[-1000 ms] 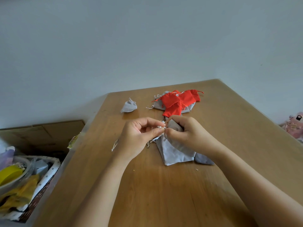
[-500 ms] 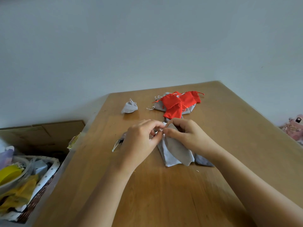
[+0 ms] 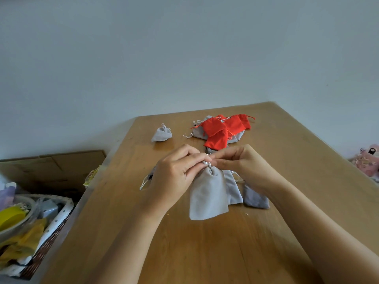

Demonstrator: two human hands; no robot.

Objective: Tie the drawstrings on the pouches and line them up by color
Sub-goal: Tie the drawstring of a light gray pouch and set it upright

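Item: grey pouch (image 3: 208,195), plain velvety cloth, at mid-counter between both hands. Its long axis runs near to far. The gathered neck points to the far side and is raised; the flat bottom points to the near edge. Whether the bottom touches the counter (image 3: 205,253) cannot be told.

Left hand (image 3: 174,177): fingers curled, pinching the pale drawstring (image 3: 207,163) at the neck.
Right hand (image 3: 244,165): thumb and forefinger pinching the same drawstring from the right, touching the left fingertips.

Just right of the held pouch: two more grey pouches (image 3: 255,196) lying flat, side by side, necks to the far side.
Far centre: pile of red pouches (image 3: 221,130) lying over grey ones, cords loose.
Far left of the pile and apart from it: one cinched grey pouch (image 3: 162,134).

Left counter edge: yellow wrapper (image 3: 92,177), print too small to read.
Beyond the left edge, lower down: lined wicker basket (image 3: 51,232) with yellow tape (image 3: 10,217), and a cardboard box (image 3: 61,167).
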